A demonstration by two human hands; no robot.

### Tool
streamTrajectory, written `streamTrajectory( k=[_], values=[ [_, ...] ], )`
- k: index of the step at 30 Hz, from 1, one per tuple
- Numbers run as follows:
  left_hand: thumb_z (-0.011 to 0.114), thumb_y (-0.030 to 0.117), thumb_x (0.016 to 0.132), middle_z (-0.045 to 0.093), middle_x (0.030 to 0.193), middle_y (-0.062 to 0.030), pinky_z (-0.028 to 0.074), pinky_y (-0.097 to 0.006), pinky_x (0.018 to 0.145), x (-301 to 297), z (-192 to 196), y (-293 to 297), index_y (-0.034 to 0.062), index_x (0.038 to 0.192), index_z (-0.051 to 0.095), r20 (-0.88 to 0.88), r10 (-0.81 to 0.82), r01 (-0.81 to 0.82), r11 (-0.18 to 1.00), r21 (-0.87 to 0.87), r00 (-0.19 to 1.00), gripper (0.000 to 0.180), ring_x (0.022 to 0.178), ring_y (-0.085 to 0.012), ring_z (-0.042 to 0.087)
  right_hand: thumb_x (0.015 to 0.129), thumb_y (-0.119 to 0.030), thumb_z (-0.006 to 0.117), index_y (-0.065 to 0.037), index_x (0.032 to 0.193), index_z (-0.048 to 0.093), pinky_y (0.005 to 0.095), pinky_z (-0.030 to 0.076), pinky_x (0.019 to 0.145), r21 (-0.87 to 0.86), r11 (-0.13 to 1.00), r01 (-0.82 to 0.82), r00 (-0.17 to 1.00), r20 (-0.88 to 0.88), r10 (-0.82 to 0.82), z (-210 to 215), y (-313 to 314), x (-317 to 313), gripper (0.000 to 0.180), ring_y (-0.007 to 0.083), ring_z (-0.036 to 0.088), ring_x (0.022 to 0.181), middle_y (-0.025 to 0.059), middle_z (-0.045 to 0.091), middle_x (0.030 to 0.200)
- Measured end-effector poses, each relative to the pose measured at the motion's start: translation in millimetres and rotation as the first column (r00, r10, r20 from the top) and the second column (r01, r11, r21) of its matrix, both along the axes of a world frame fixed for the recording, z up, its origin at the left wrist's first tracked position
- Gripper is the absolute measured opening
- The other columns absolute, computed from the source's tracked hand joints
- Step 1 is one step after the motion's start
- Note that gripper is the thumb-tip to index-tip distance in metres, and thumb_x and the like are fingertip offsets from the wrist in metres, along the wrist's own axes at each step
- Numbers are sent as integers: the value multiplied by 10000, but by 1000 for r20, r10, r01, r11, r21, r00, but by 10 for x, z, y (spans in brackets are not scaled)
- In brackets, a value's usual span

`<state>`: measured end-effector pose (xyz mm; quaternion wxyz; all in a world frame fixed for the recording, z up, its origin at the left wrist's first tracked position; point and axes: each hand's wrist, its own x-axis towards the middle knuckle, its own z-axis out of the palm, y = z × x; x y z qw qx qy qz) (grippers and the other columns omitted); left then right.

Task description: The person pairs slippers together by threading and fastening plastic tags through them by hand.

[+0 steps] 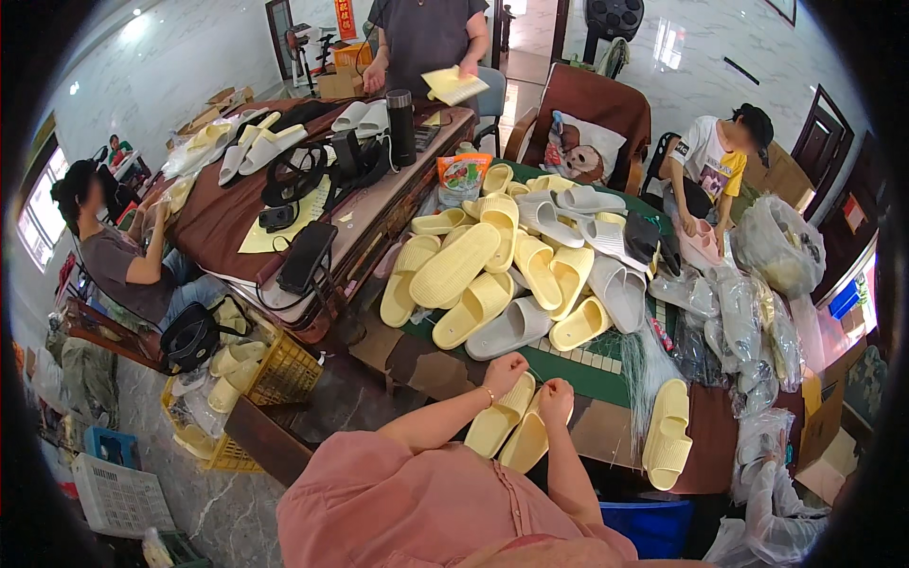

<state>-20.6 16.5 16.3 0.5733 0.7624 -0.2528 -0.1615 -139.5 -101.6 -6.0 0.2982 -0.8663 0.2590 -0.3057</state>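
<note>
Two yellow slippers, the left slipper [499, 419] and the right slipper [526, 443], lie side by side at the near table edge, in front of my body. My left hand [506, 375] is closed in a pinch at the far end of the left one. Close beside it, my right hand [556, 403] is closed over the far end of the right one. What the fingertips pinch is too small to make out. Just beyond my hands is a pile of yellow slippers [461, 263] and grey slippers [511, 328]. A bundle of thin white strands [648, 374] hangs over the edge at right.
One yellow slipper [668, 435] lies right of the strands. Bagged goods [734, 312] crowd the table's right side, where a co-worker [708, 156] handles a pink slipper. A yellow crate [294, 374] of slippers stands at left. A blue bin [649, 528] is below the table.
</note>
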Motion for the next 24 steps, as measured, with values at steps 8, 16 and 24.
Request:
streamTrajectory(
  k=[8,16,24],
  values=[
    [556,102,889,582,933,-9,426,-205,731,220,2146,377,26,1046,576,47,152,-91,780,-619,987,175,801,-65,510,763,-99,585,-45,743,591,418,457,667,37,999,20,1000,-23,-19,-79,9,0,57,326,565,746,133,598,753],
    [671,357,775,507,1220,-61,355,-435,879,-654,4037,1489,155,1082,646,684,496,811,-77,-580,536,369,1185,-228,370,771,-114,608,-47,769,601,407,469,659,57,998,20,999,-41,-17,56,36,88,67,311,583,727,127,607,725],
    [425,103,952,457,1351,-83,350,-398,998,-1010,4507,1265,73,1273,506,723,472,850,-419,-321,505,332,1298,-227,359,774,-109,602,-40,784,609,398,474,661,68,997,29,998,-54,-25,15,-2,8,70,318,591,736,134,620,752]
  ],
)
